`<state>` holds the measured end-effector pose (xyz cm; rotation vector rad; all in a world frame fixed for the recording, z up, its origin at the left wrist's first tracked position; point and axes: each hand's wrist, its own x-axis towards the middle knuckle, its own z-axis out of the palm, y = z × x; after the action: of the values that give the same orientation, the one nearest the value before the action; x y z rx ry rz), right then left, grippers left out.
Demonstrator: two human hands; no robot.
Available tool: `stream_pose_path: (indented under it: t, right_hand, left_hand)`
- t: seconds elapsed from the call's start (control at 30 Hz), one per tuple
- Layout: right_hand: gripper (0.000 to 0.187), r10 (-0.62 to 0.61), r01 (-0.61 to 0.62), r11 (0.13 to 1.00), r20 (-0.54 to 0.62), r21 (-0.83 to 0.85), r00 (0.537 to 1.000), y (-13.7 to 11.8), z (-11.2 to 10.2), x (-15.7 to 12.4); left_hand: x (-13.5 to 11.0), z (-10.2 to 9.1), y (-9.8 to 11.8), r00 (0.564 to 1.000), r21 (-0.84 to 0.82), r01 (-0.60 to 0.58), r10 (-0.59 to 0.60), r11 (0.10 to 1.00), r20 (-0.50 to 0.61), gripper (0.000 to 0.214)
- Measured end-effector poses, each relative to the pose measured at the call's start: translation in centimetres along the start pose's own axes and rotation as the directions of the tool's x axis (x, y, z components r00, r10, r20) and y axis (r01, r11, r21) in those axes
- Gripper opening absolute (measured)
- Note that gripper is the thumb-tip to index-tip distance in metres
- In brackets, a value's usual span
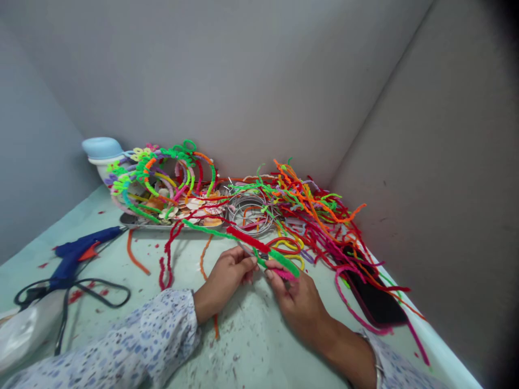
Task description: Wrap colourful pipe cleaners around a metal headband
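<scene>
My left hand (231,273) is closed, its thumb and fingers pinching a thin green pipe cleaner near its end. Close beside it, my right hand (298,300) grips a band wrapped in pipe cleaner (248,238), red in the middle and thicker green toward the right. One long green end of the band reaches out left toward the tray. A bit of pink fuzz shows under the right fingers. Between the hands lies a narrow grey metal piece, partly hidden, whose kind I cannot make out.
A metal tray (182,233) bears shells and finished pipe-cleaner rings (162,167). Beyond the hands lie a wire coil (251,213) and a tangled heap of pipe cleaners (316,210). A phone (377,297) lies right; a blue glue gun (75,254) and a blue-lidded bottle (103,151) are left.
</scene>
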<state>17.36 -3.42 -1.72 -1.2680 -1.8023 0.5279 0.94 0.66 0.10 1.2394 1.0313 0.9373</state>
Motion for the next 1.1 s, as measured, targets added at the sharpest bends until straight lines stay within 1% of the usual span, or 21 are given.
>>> stream_pose_path:
  t: [0.2, 0.33, 0.5, 0.6, 0.73, 0.97, 1.1]
  right_hand:
    - [0.016, -0.036, 0.039, 0.998, 0.045, -0.053, 0.998, -0.1, 0.0, -0.1]
    - [0.017, -0.027, 0.031, 0.998, 0.089, -0.049, 0.996, -0.3, -0.2, -0.2]
    - [0.017, -0.008, 0.008, 1.000, 0.063, 0.004, 0.998, -0.8, -0.5, -0.1]
    - [0.017, 0.013, -0.015, 0.999, 0.038, 0.037, 0.999, -1.2, -0.6, 0.1]
    - [0.015, 0.071, -0.072, 0.994, 0.018, 0.079, 0.997, -1.4, -0.5, 0.4]
    - [0.017, 0.176, -0.186, 0.976, 0.090, 0.116, 0.980, -0.5, -0.1, 0.1]
    - [0.017, 0.151, -0.162, 0.980, 0.099, 0.116, 0.984, -0.7, -0.1, 0.1]
  left_hand:
    - [0.0, -0.1, -0.1, 1.000, 0.008, 0.000, 0.000, 1.000, -0.031, 0.014]
    - [0.0, -0.2, 0.0, 1.000, 0.016, -0.002, 0.002, 1.000, -0.029, 0.011]
    - [0.0, -0.3, -0.3, 0.999, 0.033, -0.009, 0.011, 0.999, -0.037, 0.011]
    - [0.0, -0.3, -0.5, 0.999, 0.030, -0.029, 0.030, 0.999, -0.014, 0.009]
    - [0.1, -0.4, -0.5, 0.999, 0.049, -0.035, 0.035, 0.998, 0.010, 0.013]
    - [0.4, -0.3, -0.6, 0.999, 0.039, -0.035, 0.034, 0.999, 0.008, 0.014]
    - [0.4, -0.5, -1.1, 0.999, 0.067, -0.042, 0.042, 0.997, -0.002, 0.011]
